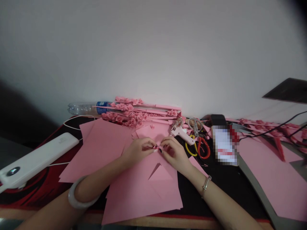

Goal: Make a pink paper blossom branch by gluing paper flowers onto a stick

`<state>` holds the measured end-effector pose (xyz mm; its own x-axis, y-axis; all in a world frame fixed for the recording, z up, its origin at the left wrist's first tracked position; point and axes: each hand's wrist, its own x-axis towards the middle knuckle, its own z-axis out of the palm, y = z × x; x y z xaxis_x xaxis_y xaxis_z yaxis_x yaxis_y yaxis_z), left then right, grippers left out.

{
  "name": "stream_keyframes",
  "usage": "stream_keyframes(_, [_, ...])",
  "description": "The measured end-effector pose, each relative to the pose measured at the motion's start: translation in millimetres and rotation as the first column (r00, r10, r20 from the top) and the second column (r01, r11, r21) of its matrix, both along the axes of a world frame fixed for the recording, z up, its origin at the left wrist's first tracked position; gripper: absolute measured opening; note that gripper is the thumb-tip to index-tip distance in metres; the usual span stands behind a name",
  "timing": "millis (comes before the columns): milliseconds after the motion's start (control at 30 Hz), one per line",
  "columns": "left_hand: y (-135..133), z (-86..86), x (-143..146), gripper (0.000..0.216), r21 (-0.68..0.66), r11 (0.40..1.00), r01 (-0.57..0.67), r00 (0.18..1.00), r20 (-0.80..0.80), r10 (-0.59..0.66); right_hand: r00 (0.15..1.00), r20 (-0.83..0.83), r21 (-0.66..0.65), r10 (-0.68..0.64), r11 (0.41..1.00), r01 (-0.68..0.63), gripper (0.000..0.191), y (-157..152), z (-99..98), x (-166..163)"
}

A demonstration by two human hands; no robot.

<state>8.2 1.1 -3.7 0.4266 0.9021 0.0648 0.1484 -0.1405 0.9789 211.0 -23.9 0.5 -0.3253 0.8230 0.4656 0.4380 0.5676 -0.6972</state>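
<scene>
Left hand: the left hand [137,149], a pale bangle on its wrist, has its fingertips pinched on one end of a tiny pink folded paper piece [156,147].
Right hand: the right hand [174,152], a thin silver bracelet on its wrist, pinches the other end of the same piece; dark nails show.
Paper piece: held between both hands just above the large pink paper sheets [141,188], which overlap on the dark tabletop [225,185].
Behind the hands: a white hot-glue gun [181,133], with yellow-handled and red-handled scissors [198,147] just to its right.
Back edge: a row of pink paper-flower stems [141,113] lies by the wall, touching a clear plastic bottle [86,108].
Left side: a white power bank [35,159] with a white cable.
</scene>
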Motion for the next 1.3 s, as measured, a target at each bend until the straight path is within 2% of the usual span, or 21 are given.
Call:
stream_keyframes(400, [-1.2, 1.2, 0.3, 0.012, -0.003, 1.000, 0.007, 1.000, 0.002, -0.007, 0.999, -0.033, -0.026, 0.000, 1.000, -0.001, 0.019, -0.2, 0.6, -0.3])
stream_keyframes(833, [0.6, -4.5, -0.2, 0.017, -0.014, 1.000, 0.013, 0.998, 0.054, -0.012, 0.999, -0.035, -0.029, 0.002, 1.000, -0.003, 0.019, -0.6, 0.4, -0.6])
stream_keyframes(1300, [0.2, -1.9, 1.0, 0.020, -0.021, 1.000, 0.004, 0.998, 0.070, -0.003, 0.999, -0.044, -0.043, 0.000, 0.999, -0.002, 0.017, 0.3, -0.4, -0.3])
